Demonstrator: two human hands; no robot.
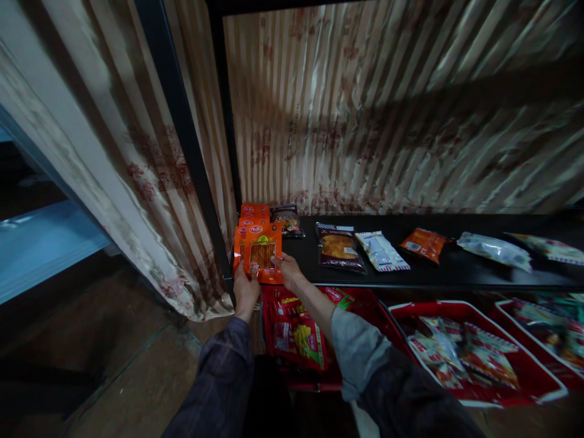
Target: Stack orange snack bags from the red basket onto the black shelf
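An orange snack packet [263, 254] with a clear window showing brown strips is held at the left end of a black shelf [298, 261]. My left hand [246, 287] is closed on its lower left edge, and the fingers behind are hidden. At the right edge of the same packet, my right hand [289, 270] pinches it. Matching orange packets [254, 210] lie just behind and to the left, partly covered by the held one. Close behind on the right rests a dark packet [288, 221] with a coloured print.
Along the shelf lie a brown bread packet [340, 248], a white packet [382, 250], an orange-red packet [425, 244] and a silvery packet [495, 250]. Red baskets [542, 383] of snacks stand below. A black post [182, 121] and curtains [365, 121] border the shelf.
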